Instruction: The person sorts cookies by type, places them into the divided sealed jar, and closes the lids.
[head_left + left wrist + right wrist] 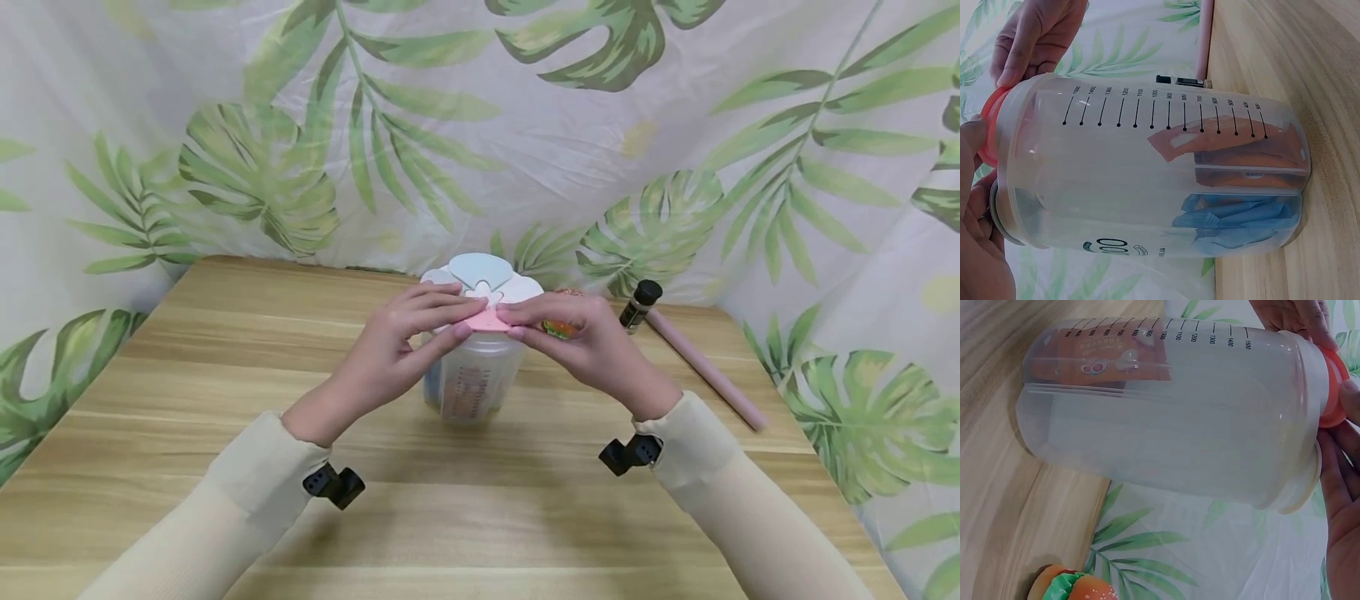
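A clear plastic storage container (pixel 480 383) with measuring marks stands upright on the table. Its lid has several petal-shaped flaps, among them a pink flap (pixel 487 323) at the front and a pale blue flap (pixel 480 268) at the back. My left hand (pixel 397 325) pinches the pink flap's left side, thumb at the front edge and fingers on top. On the opposite side my right hand (pixel 585 333) pinches the same flap between thumb and forefinger. Through the wall show blue packets (pixel 1235 219) and orange-brown packets (pixel 1247 144) in separate compartments.
Partly behind my right hand sits a toy hamburger (pixel 1079 584). Farther right are a small black-capped bottle (pixel 641 304) and a pink rod (pixel 708 371) lying slantwise. A leaf-patterned cloth (pixel 420 125) hangs behind the wooden table (pixel 225 358).
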{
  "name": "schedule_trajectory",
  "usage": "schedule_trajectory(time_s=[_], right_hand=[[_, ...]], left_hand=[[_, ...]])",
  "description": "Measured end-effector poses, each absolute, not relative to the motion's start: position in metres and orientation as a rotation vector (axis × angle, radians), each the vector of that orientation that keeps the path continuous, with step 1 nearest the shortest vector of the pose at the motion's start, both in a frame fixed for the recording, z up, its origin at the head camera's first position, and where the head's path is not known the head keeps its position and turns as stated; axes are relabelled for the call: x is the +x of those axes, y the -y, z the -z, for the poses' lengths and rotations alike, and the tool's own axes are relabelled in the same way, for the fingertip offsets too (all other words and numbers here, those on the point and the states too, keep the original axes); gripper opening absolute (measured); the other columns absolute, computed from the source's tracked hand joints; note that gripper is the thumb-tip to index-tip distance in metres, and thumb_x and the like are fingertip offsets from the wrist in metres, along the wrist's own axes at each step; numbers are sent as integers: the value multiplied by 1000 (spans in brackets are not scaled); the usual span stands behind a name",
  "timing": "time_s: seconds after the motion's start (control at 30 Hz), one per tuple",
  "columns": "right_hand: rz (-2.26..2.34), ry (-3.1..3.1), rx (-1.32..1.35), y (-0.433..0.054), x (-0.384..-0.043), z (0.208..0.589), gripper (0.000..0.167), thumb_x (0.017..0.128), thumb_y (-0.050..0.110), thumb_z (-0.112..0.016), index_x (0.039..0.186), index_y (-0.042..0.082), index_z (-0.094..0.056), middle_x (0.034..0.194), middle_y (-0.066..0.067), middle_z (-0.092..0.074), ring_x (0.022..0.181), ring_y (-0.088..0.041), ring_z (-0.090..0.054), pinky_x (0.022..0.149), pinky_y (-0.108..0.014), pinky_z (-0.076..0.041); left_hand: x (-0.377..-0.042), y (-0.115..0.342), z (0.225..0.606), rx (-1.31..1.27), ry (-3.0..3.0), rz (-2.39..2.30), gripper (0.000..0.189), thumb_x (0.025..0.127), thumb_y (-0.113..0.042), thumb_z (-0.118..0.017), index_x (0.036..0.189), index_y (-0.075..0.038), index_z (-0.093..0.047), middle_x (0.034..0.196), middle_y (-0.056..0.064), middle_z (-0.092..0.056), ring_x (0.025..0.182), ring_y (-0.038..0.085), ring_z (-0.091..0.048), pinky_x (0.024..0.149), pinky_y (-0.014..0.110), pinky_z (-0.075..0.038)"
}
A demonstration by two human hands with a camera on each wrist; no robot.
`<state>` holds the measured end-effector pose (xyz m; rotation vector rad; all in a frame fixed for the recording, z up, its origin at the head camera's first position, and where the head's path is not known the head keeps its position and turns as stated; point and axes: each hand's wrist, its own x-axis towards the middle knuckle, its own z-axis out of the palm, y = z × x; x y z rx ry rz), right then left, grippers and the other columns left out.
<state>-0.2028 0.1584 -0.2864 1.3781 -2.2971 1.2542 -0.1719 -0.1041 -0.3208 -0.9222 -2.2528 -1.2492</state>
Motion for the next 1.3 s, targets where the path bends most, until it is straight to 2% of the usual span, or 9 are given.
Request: schedule_trajectory(time_s=[0.13, 0.57, 1.3], right_hand=[[-1221, 2301, 1394, -160, -203, 289, 30, 88, -5, -79, 116, 5, -81, 120, -12, -79, 115, -18, -73, 101, -28, -50], [-1181, 2301, 1426, -161, -203, 292, 28, 87, -5, -79, 114, 3, -81, 123, -15, -78, 117, -28, -74, 94, -20, -59], [-1119, 2253, 1456, -164, -201, 297, 33, 83, -10, -81, 113, 2, -81, 124, -15, -77, 118, -28, -72, 96, -20, -58]], left_hand=[[-172, 107, 321, -945, 2269, 1236, 36, 96, -8, -74, 132, -11, -74, 132, 9, -75, 141, 31, -58, 130, 53, -29], [-174, 110, 321, -998, 2273, 1180, 34, 94, -6, -76, 128, -9, -76, 133, 8, -75, 141, 33, -58, 128, 58, -30], [-175, 107, 323, -1076, 2202, 1159, 36, 91, -2, -78, 127, -5, -76, 132, 14, -74, 141, 39, -56, 128, 62, -28]])
